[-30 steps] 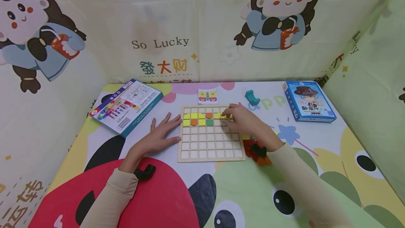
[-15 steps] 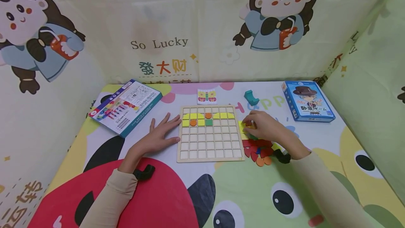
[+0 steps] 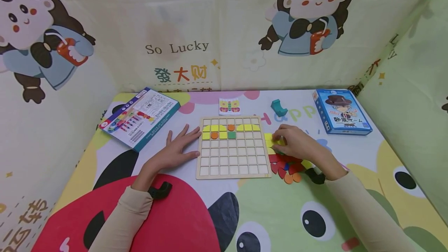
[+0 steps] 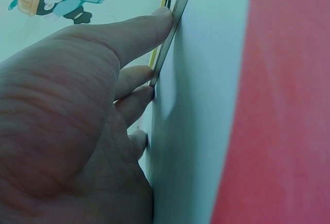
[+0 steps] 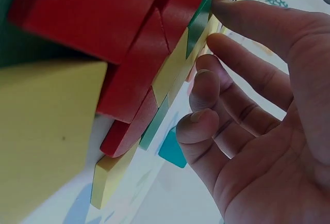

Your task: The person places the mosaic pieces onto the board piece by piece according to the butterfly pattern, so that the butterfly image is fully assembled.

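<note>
The right-hand grip (image 3: 295, 141) is parted slightly, fingers bent and thumb apart from the forefinger, its tips at loose yellow tiles (image 3: 268, 137) just beside the right edge of the wooden board (image 3: 233, 177); whether it has pinched one, I cannot tell. Near the thumb lies a green piece (image 5: 199, 25), and below the hand are red pieces (image 3: 273, 158) and two loose orange discs (image 3: 296, 177). Across the board, the left-hand grip (image 3: 178, 149) is spread with fingers extended, holding nothing, its fingertips touching the left edge. The board's second row from the top bears yellow pieces (image 3: 248, 127) around one orange disc (image 3: 231, 127); the third has yellow squares (image 3: 223, 135), another disc (image 3: 214, 135) and a green square (image 3: 231, 135). Farther out on the table (image 3: 185, 205) are a butterfly card (image 3: 229, 107) behind the board, a teal arched block (image 3: 280, 108) to its right, a blue box (image 3: 343, 114) at far right and a white-faced box (image 3: 140, 118) at left.
</note>
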Tool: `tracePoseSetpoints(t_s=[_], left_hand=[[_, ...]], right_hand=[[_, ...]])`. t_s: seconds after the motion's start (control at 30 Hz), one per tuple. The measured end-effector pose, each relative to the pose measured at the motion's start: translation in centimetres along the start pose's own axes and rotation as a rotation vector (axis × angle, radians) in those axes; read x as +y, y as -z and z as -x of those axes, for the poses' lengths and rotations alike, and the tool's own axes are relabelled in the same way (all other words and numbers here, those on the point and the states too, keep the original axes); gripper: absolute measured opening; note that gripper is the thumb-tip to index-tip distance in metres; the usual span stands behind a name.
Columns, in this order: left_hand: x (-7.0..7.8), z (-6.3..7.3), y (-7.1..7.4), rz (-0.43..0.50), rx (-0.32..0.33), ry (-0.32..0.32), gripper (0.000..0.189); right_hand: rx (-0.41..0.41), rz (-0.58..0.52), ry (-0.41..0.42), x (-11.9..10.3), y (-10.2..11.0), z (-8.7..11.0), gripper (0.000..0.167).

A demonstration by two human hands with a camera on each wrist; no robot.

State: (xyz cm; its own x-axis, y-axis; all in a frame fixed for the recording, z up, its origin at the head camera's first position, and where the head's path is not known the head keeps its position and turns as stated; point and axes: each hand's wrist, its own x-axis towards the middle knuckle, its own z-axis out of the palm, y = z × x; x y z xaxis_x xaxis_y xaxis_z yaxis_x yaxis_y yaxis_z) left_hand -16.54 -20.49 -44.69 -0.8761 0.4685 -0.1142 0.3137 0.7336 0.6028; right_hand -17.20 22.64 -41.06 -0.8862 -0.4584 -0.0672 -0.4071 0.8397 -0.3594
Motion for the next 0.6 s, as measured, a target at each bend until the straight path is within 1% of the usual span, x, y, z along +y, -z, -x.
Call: tracePoseSetpoints(t_s=[0.1,0.23,0.43,0.6], left_hand=[[0.1,-0.01,0.05,-0.004,0.0,0.0,0.084],[0.09,0.0,0.12,-0.011,0.001,-0.001,0.084],[0.06,-0.01,0.06,-0.011,0.001,-0.004,0.084],[0.16,0.02,0.0,-0.002,0.002,-0.001,0.084]], right_hand=[[-0.009,0.005,-0.01,0.03,0.02,0.03,0.035],[-0.023,0.008,-0.003,-0.02,0.1,-0.21,0.033],[-0.042,-0.003,0.005,0.26,0.15,-0.44,0.036],[-0.039,0.0,0.007,0.52,0.02,-0.38,0.035]])
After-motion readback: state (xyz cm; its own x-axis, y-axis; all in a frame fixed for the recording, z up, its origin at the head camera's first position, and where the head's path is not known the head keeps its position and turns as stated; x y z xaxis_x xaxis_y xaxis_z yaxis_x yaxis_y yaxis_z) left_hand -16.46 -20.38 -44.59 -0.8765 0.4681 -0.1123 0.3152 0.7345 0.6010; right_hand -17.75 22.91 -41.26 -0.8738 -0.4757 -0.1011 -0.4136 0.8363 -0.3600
